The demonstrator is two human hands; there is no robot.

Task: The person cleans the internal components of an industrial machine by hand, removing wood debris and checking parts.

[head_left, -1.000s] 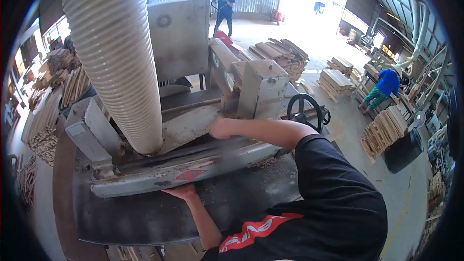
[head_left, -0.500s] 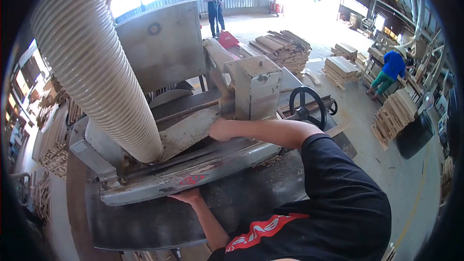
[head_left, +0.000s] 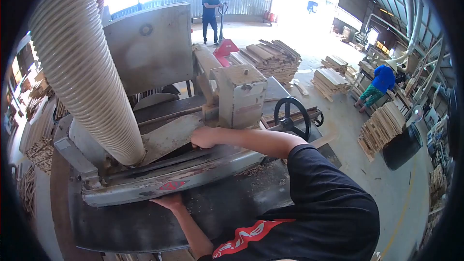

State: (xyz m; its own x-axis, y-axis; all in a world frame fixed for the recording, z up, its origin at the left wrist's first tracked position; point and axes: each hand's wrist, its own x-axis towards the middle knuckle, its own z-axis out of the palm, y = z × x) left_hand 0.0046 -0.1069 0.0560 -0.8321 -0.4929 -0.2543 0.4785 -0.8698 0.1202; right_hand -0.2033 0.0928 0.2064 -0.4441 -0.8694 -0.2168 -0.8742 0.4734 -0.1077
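A grey woodworking machine with a long metal beam (head_left: 193,176) fills the middle of the view. My right hand (head_left: 205,137) is curled into the gap behind the beam, against a scuffed sloping metal plate (head_left: 176,133). Its fingertips, and whatever they hold, are hidden. Lower down, my left hand (head_left: 168,201) touches the beam's underside near a red label (head_left: 172,184). One digit stretches leftward there; the others are partly hidden under the edge. Below the beam lies the dark machine table (head_left: 232,200), with wood chips scattered on it.
A ribbed dust hose (head_left: 89,77) rises at the left. Right of my forearm is a black handwheel (head_left: 292,119). Beyond stand a red pallet jack (head_left: 225,48), stacked boards (head_left: 270,60) and a person (head_left: 210,17). Another person in blue (head_left: 382,79) bends at the right near more boards (head_left: 382,128).
My view has shifted, so the machine sits further left and slightly lower. Both hands keep their places on it. The far person now has a hand on the pallet jack's handle.
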